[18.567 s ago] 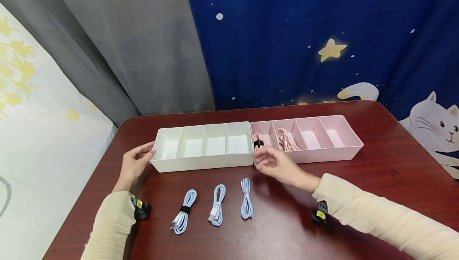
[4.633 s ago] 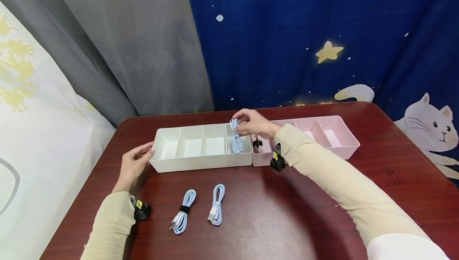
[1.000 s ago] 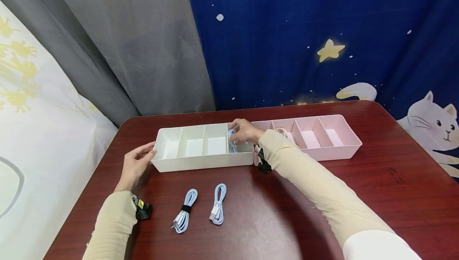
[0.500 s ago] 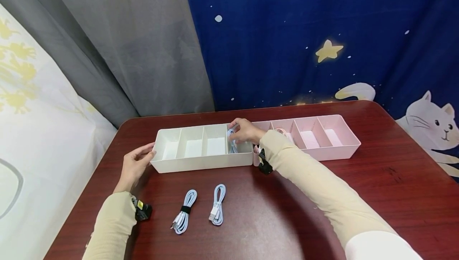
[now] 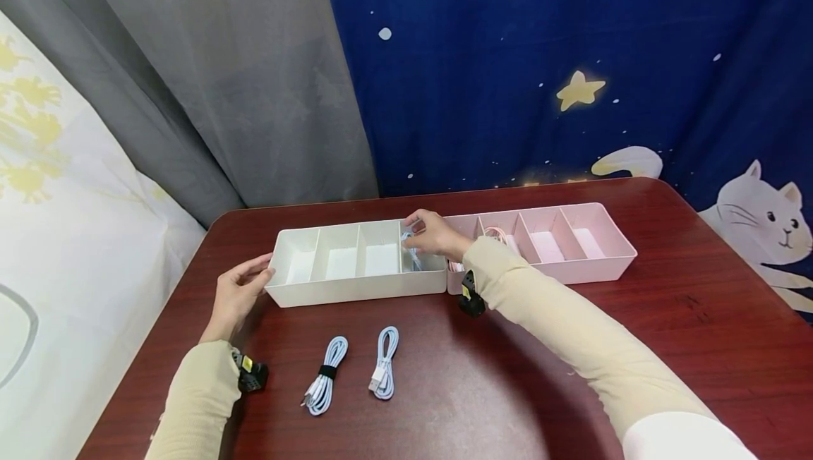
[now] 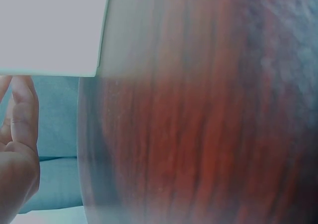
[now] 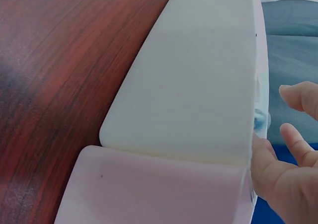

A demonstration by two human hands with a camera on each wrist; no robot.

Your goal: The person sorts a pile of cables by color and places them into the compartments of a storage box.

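I've L hand (image 5: pixel 236 298), fingers near straight, touching the end of white organizer (image 5: pixel 356 292), prob. to steady it. R hand (image 5: pixel 437 235), fingers parted, hangs over blue cable (image 5: pixel 416 260) in organizer's rightmost comp. (image 5: pixel 435 262); two more cables (image 5: pixel 320 395) lie apart on table (image 5: pixel 508 403).

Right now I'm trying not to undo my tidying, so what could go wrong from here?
The right hand is close against the pale blue cable in the rightmost compartment of the white tray, so withdrawing might snag it. The left hand is at that tray's other end; a push could shove it into the adjoining pink tray. The right wrist camera hangs near the pink tray's front wall and might bump it.
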